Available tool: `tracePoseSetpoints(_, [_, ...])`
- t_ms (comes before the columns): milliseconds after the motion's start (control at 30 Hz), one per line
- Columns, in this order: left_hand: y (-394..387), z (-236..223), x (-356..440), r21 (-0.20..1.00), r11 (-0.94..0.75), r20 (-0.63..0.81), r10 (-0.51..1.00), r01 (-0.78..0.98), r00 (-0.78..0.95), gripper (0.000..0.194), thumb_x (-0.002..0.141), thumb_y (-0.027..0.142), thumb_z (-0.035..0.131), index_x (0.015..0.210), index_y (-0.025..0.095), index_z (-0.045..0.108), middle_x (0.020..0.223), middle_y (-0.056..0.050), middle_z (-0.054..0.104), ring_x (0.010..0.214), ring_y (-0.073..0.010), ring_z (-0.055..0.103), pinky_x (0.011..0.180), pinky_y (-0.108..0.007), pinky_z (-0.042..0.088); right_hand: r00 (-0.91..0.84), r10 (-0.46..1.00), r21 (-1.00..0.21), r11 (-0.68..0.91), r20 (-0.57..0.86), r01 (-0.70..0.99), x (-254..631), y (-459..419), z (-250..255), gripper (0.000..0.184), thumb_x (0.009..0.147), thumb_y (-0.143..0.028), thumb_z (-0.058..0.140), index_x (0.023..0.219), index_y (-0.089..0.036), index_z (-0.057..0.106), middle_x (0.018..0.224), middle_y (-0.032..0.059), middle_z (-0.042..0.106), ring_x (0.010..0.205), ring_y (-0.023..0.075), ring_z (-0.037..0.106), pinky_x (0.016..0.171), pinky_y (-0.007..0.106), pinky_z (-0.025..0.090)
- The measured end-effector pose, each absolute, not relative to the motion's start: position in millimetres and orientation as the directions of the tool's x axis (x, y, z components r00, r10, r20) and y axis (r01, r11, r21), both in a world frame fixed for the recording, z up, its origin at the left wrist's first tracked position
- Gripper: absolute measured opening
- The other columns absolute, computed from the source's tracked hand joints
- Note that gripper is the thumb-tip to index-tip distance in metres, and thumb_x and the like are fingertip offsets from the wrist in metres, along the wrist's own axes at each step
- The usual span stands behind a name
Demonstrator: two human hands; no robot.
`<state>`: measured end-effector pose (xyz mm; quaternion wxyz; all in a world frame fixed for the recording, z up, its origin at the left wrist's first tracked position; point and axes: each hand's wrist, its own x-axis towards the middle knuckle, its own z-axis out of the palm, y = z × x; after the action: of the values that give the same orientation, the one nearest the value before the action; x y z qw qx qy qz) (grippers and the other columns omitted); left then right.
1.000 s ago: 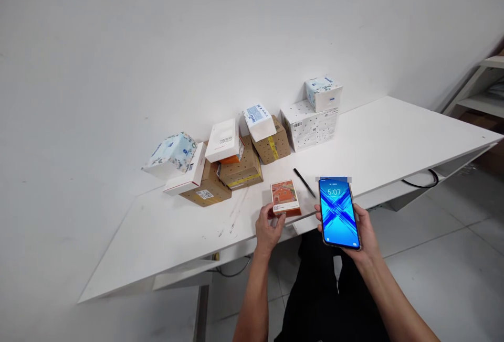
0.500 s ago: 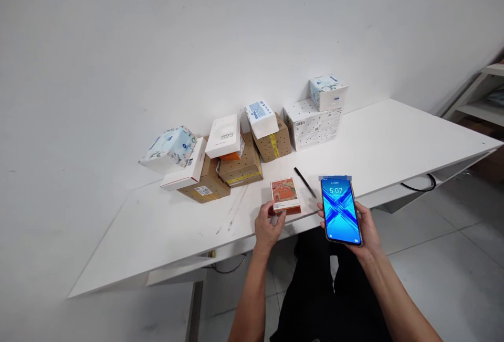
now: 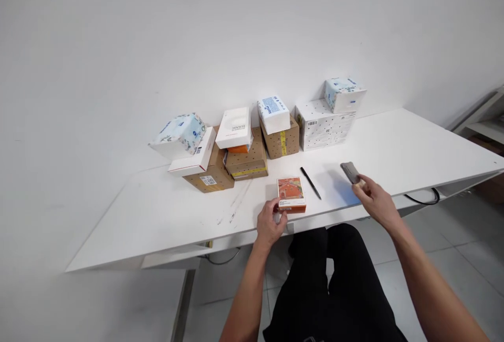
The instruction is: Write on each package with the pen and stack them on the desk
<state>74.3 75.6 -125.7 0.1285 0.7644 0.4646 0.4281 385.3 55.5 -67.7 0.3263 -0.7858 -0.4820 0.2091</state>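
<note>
My left hand [image 3: 271,221] rests at the near edge of the white table [image 3: 165,216], fingers curled on the left side of a small orange picture box [image 3: 291,194]. My right hand [image 3: 374,199] reaches over the table to the right and grips a phone [image 3: 350,172] by its near end. The phone is turned screen down, its grey back showing, low over the tabletop with a blue glow beneath it. A black pen [image 3: 311,182] lies between the orange box and the phone.
Along the wall stand several brown cardboard boxes [image 3: 247,159], white boxes [image 3: 323,127] and blue-patterned tissue packs [image 3: 179,135]. A black cable [image 3: 427,198] hangs under the table at the right. A shelf [image 3: 488,127] stands at the far right. My dark-trousered legs are below.
My right hand has carried the phone from in front of me out over the table and turned it screen down. The left hand stays on the orange box.
</note>
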Motion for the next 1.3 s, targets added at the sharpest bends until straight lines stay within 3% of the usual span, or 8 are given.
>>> tracePoseSetpoints(133, [74.0,-123.9,74.6,0.619,-0.521,0.511,0.836,0.588,0.202,0.041,0.079,0.023,0.053,0.119,0.021,0.045,0.094,-0.003,0.060,0.076,-0.0137,0.057,0.073,-0.028,0.051,0.374,0.906,-0.208,-0.335,0.198,0.919,393.9,75.1,-83.2,0.057,0.082,-0.043,0.046,0.131,-0.015,0.050,0.113,0.0224,0.058,0.100,0.0380,0.054,0.078,0.049,0.043])
tracePoseSetpoints(267, [74.1,-123.4,73.7,0.623,-0.532,0.517,0.830,0.574,0.209,0.043,0.077,0.022,0.053,0.119,0.021,0.045,0.096,-0.004,0.057,0.078,-0.0138,0.056,0.072,-0.028,0.051,0.328,0.909,-0.100,-0.313,0.257,0.945,398.9,83.3,-103.2,0.053,0.082,-0.040,0.047,0.128,-0.014,0.052,0.112,0.0228,0.058,0.098,0.0368,0.053,0.077,0.048,0.042])
tracePoseSetpoints(567, [56.9,-107.5,88.6,0.570,-0.521,0.558,0.813,0.635,0.165,0.059,0.076,0.029,0.062,0.128,0.020,0.037,0.123,-0.015,0.040,0.115,-0.0259,0.045,0.088,-0.041,0.048,0.288,0.890,-0.254,-0.204,0.355,0.945,387.2,83.6,-101.1,0.050,0.084,-0.047,0.048,0.119,-0.013,0.059,0.125,0.0245,0.052,0.116,0.0405,0.043,0.086,0.053,0.040])
tracePoseSetpoints(700, [45.7,-94.9,119.7,0.499,-0.379,0.541,0.839,0.780,0.061,0.064,0.072,0.042,0.068,0.127,0.022,0.043,0.131,-0.017,0.029,0.116,-0.0327,0.042,0.091,-0.052,0.044,0.233,0.878,-0.562,0.048,0.417,0.825,349.0,80.6,-100.7,0.045,0.090,-0.047,0.039,0.108,-0.014,0.063,0.101,0.0159,0.063,0.085,0.0254,0.059,0.079,0.039,0.046])
tracePoseSetpoints(833, [49.9,-91.1,137.6,0.441,-0.267,0.522,0.853,0.857,-0.003,0.065,0.066,0.047,0.072,0.124,0.025,0.050,0.130,-0.017,0.030,0.114,-0.0388,0.041,0.086,-0.056,0.045,0.346,0.886,-0.791,0.037,0.309,0.611,320.9,79.9,-110.2,0.045,0.089,-0.051,0.037,0.094,-0.016,0.065,0.084,0.0104,0.066,0.061,0.0184,0.056,0.065,0.032,0.046])
tracePoseSetpoints(1033, [61.6,-85.8,119.0,0.624,-0.184,0.382,0.920,0.760,-0.090,0.058,0.068,0.032,0.071,0.123,0.027,0.053,0.120,-0.014,0.044,0.107,-0.0309,0.053,0.083,-0.045,0.050,0.374,0.881,-0.815,0.023,0.290,0.578,320.5,81.7,-119.7,0.038,0.086,-0.047,0.040,0.084,-0.018,0.064,0.080,0.0093,0.068,0.064,0.0201,0.058,0.065,0.032,0.044])
tracePoseSetpoints(1167, [68.7,-54.8,90.2,0.859,-0.173,0.256,0.960,0.482,-0.112,0.046,0.071,0.030,0.066,0.115,0.021,0.056,0.100,-0.008,0.059,0.074,-0.0154,0.060,0.069,-0.031,0.054,0.355,0.887,-0.806,0.032,0.296,0.591,322.2,81.3,-120.9,0.036,0.085,-0.046,0.041,0.083,-0.019,0.064,0.076,0.0088,0.068,0.061,0.0202,0.058,0.062,0.032,0.044])
tracePoseSetpoints(1300, [81.6,2.9,60.4,0.881,-0.262,0.343,0.927,0.394,-0.151,0.046,0.073,0.034,0.065,0.116,0.023,0.054,0.109,-0.006,0.062,0.070,-0.0125,0.058,0.061,-0.027,0.053,0.352,0.887,-0.798,0.031,0.299,0.602,320.6,81.7,-122.6,0.035,0.085,-0.045,0.041,0.083,-0.019,0.064,0.075,0.0084,0.068,0.062,0.0202,0.058,0.062,0.031,0.044])
